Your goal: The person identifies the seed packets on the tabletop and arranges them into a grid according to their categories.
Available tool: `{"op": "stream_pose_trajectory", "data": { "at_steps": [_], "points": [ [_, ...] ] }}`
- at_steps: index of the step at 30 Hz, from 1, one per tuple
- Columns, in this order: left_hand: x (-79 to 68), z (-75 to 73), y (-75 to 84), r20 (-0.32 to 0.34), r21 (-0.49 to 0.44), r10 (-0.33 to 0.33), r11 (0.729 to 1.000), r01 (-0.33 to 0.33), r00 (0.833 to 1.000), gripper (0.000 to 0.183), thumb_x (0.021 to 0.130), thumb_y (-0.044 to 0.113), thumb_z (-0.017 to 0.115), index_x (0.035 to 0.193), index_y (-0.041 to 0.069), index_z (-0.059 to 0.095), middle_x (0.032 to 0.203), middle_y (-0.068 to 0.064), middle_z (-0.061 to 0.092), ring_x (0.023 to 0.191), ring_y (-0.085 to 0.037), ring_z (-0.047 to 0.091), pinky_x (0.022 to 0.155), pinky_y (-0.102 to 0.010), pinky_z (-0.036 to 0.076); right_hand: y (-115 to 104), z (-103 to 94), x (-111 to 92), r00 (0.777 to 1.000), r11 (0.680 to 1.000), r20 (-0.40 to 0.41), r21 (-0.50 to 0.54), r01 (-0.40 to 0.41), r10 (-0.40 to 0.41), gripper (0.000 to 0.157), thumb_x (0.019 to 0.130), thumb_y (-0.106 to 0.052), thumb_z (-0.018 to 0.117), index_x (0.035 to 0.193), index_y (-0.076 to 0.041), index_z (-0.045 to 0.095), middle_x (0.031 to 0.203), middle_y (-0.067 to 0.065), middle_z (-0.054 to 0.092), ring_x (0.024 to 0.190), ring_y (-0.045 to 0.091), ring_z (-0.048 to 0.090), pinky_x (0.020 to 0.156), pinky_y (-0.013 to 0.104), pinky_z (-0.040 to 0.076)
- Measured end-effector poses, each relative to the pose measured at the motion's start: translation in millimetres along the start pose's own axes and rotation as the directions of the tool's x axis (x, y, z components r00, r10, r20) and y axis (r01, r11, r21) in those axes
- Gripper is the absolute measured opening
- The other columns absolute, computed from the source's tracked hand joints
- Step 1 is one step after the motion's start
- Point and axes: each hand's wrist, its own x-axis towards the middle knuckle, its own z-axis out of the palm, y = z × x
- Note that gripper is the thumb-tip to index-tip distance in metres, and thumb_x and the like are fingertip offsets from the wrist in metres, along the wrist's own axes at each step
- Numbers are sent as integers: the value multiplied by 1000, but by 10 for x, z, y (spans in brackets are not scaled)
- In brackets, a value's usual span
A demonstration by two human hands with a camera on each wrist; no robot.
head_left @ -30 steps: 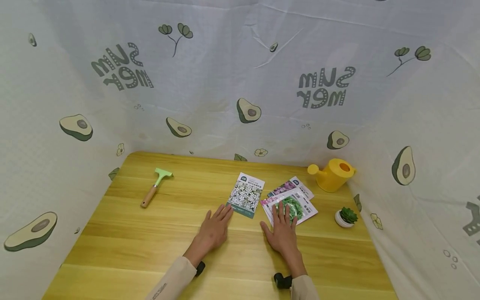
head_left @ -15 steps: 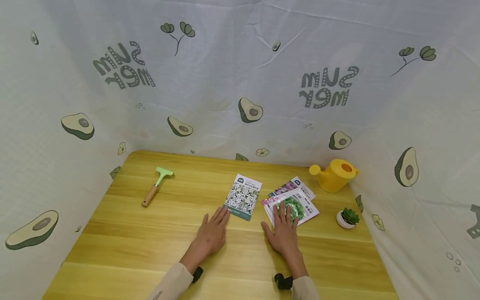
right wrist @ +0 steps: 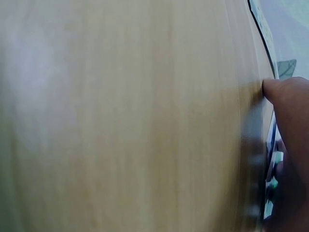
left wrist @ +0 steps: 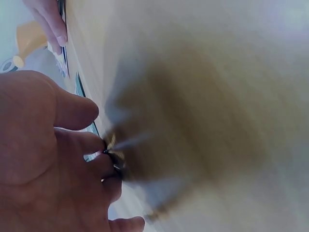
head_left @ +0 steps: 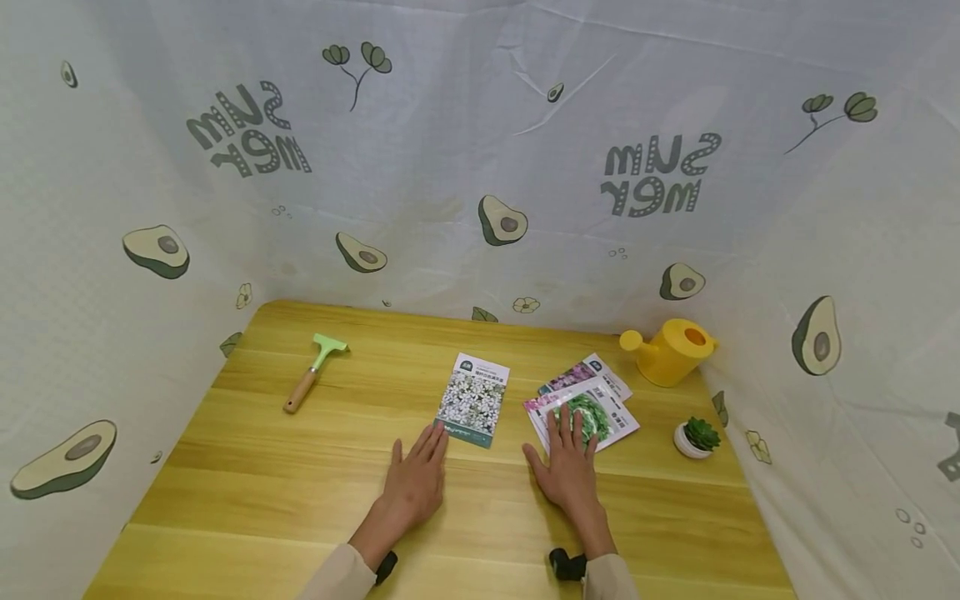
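Note:
In the head view a seed packet with white flowers [head_left: 472,402] lies flat on the table. The fingertips of my left hand [head_left: 414,483] touch its lower left corner, fingers straight. To the right, my right hand [head_left: 568,475] rests with spread fingers on a seed packet showing green leaves [head_left: 588,414]. Beneath that one, a packet with purple flowers [head_left: 577,375] sticks out at the back, and a pink-flowered edge shows at the left. The left wrist view shows the left palm [left wrist: 43,159] low over the wood; in the right wrist view the right thumb [right wrist: 285,92] meets the tabletop.
A yellow watering can [head_left: 670,354] stands at the back right corner, with a small potted succulent [head_left: 695,437] in front of it. On the left lies a green-headed hand tool with a wooden handle [head_left: 315,373]. Printed cloth [head_left: 420,167] hangs around the table [head_left: 247,475].
My left hand has slid the white-flowered packet to the left and slightly towards me, away from the other packets. The right hand has stayed in place on its packet.

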Motion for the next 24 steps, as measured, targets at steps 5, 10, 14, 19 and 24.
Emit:
{"op": "stream_pose_trajectory", "data": {
  "at_steps": [5,10,14,19,24],
  "points": [
    [-60,38,13,-28,-24,-49,999,49,998,59,112,29,56,162,2,46,171,-12,42,159,-31,38,120,-70,35,-7,8,1,1000,1000,4,3,2,-2,82,108,-42,62,167,5,30,177,29,14,163,53,7,122,81,3],
    [-125,62,39,-72,-3,-84,996,84,994,61,111,35,58,160,-1,48,168,-15,45,156,-34,41,119,-70,36,4,12,15,1000,1000,1,-3,5,-5,82,108,-42,62,167,5,30,176,29,15,163,53,7,122,81,4],
    [-231,63,54,-81,17,-119,993,121,990,64,111,39,56,160,-2,48,168,-17,44,157,-37,39,123,-70,30,13,13,17,1000,1000,5,0,6,-6,83,108,-43,61,168,5,29,177,29,13,163,53,6,122,81,3],
    [-367,90,40,-85,-12,-153,988,152,985,67,110,42,56,160,-3,47,169,-19,42,158,-40,38,124,-71,27,37,25,18,999,999,-23,27,25,-24,82,108,-42,62,167,6,30,176,30,15,163,53,6,122,82,2],
    [-450,98,20,-97,-23,-157,988,156,983,68,109,41,59,159,-3,48,168,-19,44,156,-40,40,122,-72,30,49,45,10,998,999,-52,36,34,-32,82,107,-42,64,166,6,33,176,30,17,163,54,8,121,82,2]
  ]
}}
